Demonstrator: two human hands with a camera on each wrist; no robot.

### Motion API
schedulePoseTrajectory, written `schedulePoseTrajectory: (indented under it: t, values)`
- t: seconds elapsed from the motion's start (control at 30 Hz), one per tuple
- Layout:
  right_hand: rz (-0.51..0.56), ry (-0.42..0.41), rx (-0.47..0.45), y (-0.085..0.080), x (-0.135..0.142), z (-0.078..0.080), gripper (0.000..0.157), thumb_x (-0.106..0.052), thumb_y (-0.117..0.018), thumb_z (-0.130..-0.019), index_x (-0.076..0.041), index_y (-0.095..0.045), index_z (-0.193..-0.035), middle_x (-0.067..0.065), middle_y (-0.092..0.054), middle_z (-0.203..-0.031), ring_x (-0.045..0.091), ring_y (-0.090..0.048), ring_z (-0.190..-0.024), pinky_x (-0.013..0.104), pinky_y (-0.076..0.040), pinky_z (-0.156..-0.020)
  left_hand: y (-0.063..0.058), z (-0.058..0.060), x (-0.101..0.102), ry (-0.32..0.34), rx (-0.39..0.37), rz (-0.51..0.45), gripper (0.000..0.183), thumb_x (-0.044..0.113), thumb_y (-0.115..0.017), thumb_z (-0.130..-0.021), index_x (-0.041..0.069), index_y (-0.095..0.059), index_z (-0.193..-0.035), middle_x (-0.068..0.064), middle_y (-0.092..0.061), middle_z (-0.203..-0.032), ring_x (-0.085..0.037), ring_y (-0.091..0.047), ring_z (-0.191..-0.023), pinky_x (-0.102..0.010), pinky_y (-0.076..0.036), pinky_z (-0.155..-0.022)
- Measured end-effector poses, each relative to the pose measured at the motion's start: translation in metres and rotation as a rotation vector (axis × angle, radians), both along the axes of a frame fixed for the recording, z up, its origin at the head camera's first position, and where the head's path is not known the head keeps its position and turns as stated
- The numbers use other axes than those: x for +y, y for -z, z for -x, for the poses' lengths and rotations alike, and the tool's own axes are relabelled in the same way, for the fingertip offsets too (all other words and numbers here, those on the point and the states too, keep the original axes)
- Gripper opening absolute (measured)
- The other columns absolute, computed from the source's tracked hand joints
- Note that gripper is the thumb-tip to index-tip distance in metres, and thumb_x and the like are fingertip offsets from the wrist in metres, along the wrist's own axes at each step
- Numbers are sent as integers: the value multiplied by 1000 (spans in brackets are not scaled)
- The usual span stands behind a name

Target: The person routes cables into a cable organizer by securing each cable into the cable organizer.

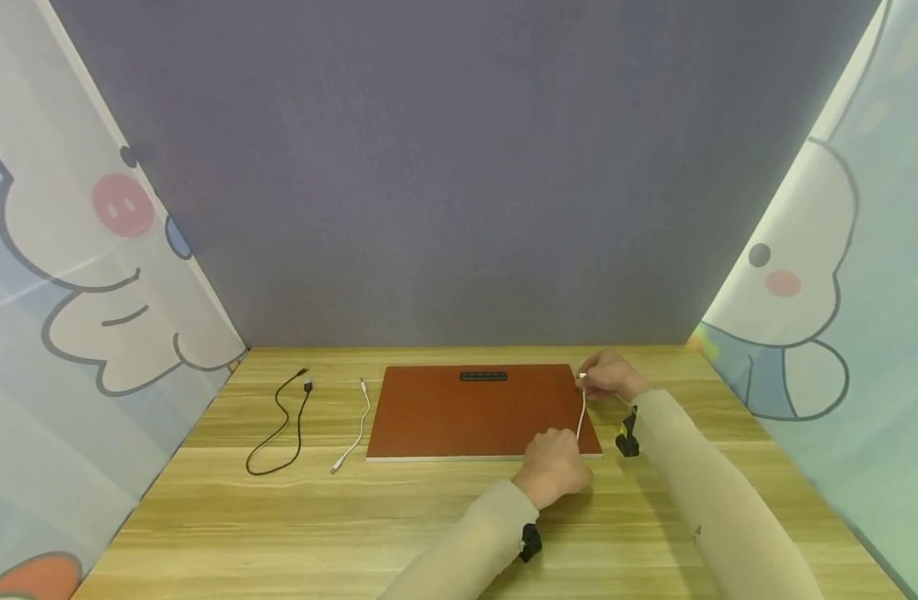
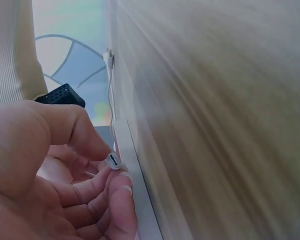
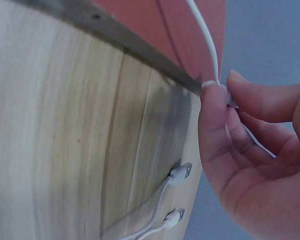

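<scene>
A short white USB cable point(image 1: 582, 412) is held by both hands over the right part of a reddish-brown board point(image 1: 444, 417). My left hand point(image 1: 555, 465), at the board's front edge, pinches its small oval USB-C plug point(image 2: 113, 160) between thumb and fingers. Farther back, beside the board's right edge, my right hand point(image 1: 609, 373) pinches the cable's other end; in the right wrist view the fingers partly hide that plug point(image 3: 230, 97). Below the right hand, two more white USB plugs lie on the table, one nearer point(image 3: 179, 175) and one farther point(image 3: 174, 218).
A black USB cable point(image 1: 285, 417) lies looped on the wooden table point(image 1: 279, 533) at the left. Between it and the board lies another white cable point(image 1: 365, 421). A black slotted strip point(image 1: 483, 377) sits at the board's back edge. A grey wall point(image 1: 459, 183) stands behind.
</scene>
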State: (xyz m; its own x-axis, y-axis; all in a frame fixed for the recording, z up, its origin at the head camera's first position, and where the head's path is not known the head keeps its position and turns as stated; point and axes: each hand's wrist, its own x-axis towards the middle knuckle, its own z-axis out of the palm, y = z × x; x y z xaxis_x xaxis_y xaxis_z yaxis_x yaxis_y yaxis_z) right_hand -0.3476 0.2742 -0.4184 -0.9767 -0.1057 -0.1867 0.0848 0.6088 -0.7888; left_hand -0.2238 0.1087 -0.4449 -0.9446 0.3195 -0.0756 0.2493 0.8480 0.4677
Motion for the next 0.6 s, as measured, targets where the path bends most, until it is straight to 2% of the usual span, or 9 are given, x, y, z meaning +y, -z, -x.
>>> schedulePoseTrajectory:
  t: [0.1,0.3,0.4,0.6]
  values:
    - [24,-9,1,3,-2,2,32,5,-63,-94,20,-57,-121,23,-68,-96,21,-66,-74,40,-60,-75,0,0,-2,-15,-6,-4,40,18,-74,-83,17,-46,-56,5,-35,-51,-12,-32,-42,-27,-29,-40]
    - [40,19,-1,2,-6,4,37,2,-63,-96,19,-55,-128,23,-69,-100,17,-65,-71,35,-59,-70,-3,1,-10,-22,-11,-62,30,15,-74,-84,14,-55,-61,3,-44,-53,-13,-38,-44,-28,-33,-41]
    - [57,38,0,-1,-10,5,37,1,-61,-97,17,-55,-130,25,-69,-106,16,-66,-71,32,-58,-69,-4,3,-16,-21,6,-61,28,15,-74,-85,13,-56,-64,2,-45,-54,-13,-39,-43,-29,-35,-40]
    - [45,38,59,-4,-20,8,38,2,-64,-96,18,-57,-129,30,-67,-115,20,-71,-81,34,-60,-75,-8,8,-25,-23,9,-59,25,17,-76,-85,12,-57,-69,1,-51,-59,-15,-44,-48,-31,-40,-44]
